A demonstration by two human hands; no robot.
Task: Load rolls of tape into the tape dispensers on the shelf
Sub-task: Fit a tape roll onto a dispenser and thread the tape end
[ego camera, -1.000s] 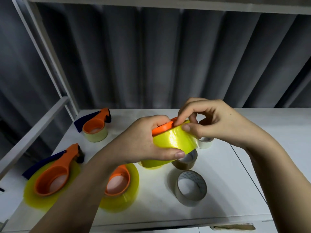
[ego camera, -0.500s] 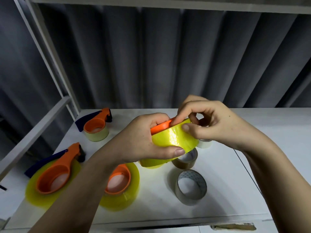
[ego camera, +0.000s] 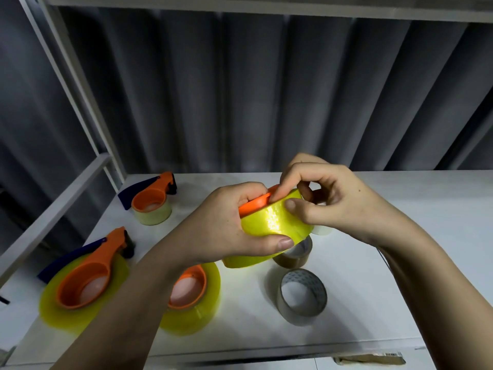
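A yellow tape roll with an orange dispenser fitted inside it is held above the white shelf. My left hand grips the roll, thumb underneath near its front. My right hand pinches the roll's upper edge with curled fingers and thumb. On the shelf lie a loaded orange dispenser on a wide yellow roll at left, another partly hidden by my left forearm, and a third on a pale roll at the back left.
A clear tape roll stands on the shelf in front, and a brown roll sits just under the held one. A small pale roll peeks out below my right hand. White shelf uprights rise at the left.
Both hands have lifted the yellow roll slightly. My right fingers have shifted along its upper edge.
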